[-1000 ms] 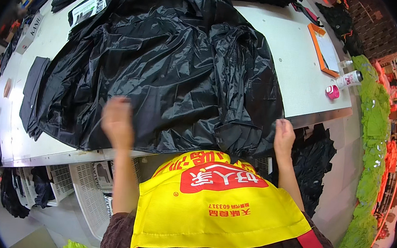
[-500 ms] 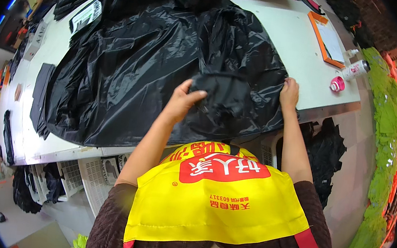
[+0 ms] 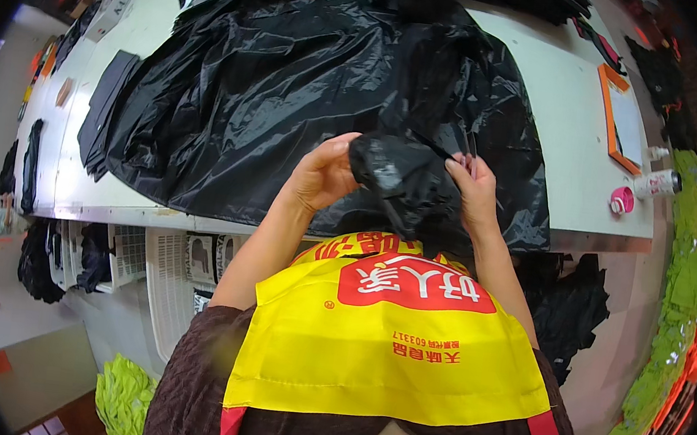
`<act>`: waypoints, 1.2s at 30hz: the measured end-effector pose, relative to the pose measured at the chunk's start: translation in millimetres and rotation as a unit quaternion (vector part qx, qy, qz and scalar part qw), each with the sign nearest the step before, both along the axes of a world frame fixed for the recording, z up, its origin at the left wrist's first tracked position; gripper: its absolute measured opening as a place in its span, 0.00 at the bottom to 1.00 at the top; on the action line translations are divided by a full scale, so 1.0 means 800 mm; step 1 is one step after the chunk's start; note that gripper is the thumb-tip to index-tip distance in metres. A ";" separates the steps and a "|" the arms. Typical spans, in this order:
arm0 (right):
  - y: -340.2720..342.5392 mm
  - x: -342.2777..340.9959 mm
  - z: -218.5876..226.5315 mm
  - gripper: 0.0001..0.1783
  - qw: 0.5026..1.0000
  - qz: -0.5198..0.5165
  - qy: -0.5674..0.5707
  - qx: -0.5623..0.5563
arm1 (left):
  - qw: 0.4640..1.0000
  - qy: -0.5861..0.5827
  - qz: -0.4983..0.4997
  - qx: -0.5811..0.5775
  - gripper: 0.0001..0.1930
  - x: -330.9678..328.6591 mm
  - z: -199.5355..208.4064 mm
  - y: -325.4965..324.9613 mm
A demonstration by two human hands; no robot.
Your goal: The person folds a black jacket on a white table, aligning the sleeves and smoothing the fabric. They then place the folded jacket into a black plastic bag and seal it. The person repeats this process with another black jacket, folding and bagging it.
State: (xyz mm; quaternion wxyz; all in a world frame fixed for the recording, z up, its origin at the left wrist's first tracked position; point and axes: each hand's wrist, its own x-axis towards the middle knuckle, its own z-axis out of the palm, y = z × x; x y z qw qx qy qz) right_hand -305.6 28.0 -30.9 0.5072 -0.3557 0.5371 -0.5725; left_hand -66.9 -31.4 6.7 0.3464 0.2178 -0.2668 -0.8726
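Observation:
A large black garment (image 3: 294, 93) of shiny, thin fabric is spread over the white table, wrinkled and hanging to its near edge. My left hand (image 3: 328, 169) is closed on a bunched black part of it (image 3: 396, 171), thumb and fingers at its left side. This part is lifted toward me and shows a pale glossy patch. At its right side, my right hand (image 3: 475, 184) pinches a dark strip of the fabric. Some thin, slender shapes stand by the right fingertips; I cannot make out what they are.
An orange-framed clipboard (image 3: 618, 118), a white bottle (image 3: 656, 184) and a pink cap (image 3: 621, 199) lie on the table's right. Folded dark cloth (image 3: 106, 111) sits at the left. White baskets (image 3: 163, 283) stand below the table; green cloth (image 3: 687, 270) is heaped at right.
My right hand has left the garment's right edge and moved left to the bunched part. That part is raised and turned between both hands. The view has shifted, too.

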 end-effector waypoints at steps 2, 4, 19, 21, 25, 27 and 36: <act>0.011 -0.003 -0.012 0.10 0.995 0.032 0.000 0.097 | 0.995 -0.021 -0.045 -0.092 0.15 -0.001 0.004 -0.002; 0.017 -0.001 -0.015 0.12 0.992 0.056 0.090 0.066 | 0.987 -0.104 -0.065 -0.105 0.15 -0.002 0.008 -0.001; -0.045 0.010 0.072 0.08 0.970 0.234 -0.053 0.023 | 0.970 -0.057 -0.189 -0.140 0.22 -0.011 0.012 -0.020; -0.042 0.018 0.092 0.09 0.983 0.172 0.059 -0.015 | 0.977 -0.033 -0.178 -0.112 0.23 -0.010 0.005 -0.021; -0.028 0.017 0.107 0.11 0.967 0.102 0.207 -0.111 | 0.985 -0.015 -0.153 -0.077 0.23 -0.007 0.002 -0.019; -0.017 0.029 0.124 0.14 0.944 0.154 0.252 -0.149 | 0.986 -0.019 -0.146 -0.073 0.21 -0.007 0.004 -0.018; -0.014 0.038 0.112 0.07 0.912 0.139 0.345 -0.175 | 0.943 -0.203 -0.155 -0.214 0.15 -0.015 0.038 -0.012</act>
